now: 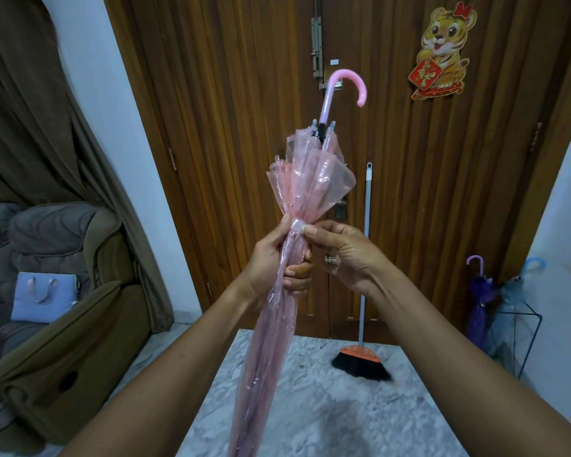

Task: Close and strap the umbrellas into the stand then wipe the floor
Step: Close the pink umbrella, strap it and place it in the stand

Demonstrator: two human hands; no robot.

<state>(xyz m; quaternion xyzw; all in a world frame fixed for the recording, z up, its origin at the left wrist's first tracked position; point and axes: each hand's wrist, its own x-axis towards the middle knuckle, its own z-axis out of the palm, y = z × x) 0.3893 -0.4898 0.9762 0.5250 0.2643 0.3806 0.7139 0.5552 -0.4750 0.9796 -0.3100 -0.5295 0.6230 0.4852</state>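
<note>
A closed pink see-through umbrella (310, 179) stands upright in front of me, its curved pink handle at the top. My left hand (274, 258) grips its folded canopy around the middle. My right hand (340, 252) pinches the small strap (298, 225) wrapped round the canopy just above my left hand. At the right, a black wire umbrella stand (528, 328) holds a closed purple umbrella (478, 301) and a closed blue umbrella (521, 288).
A broom (363, 351) with an orange head leans on the wooden door (228, 127) behind the umbrella. A brown-covered sofa (56, 301) with a blue bag on it fills the left. The marble floor (327, 407) shows smudges.
</note>
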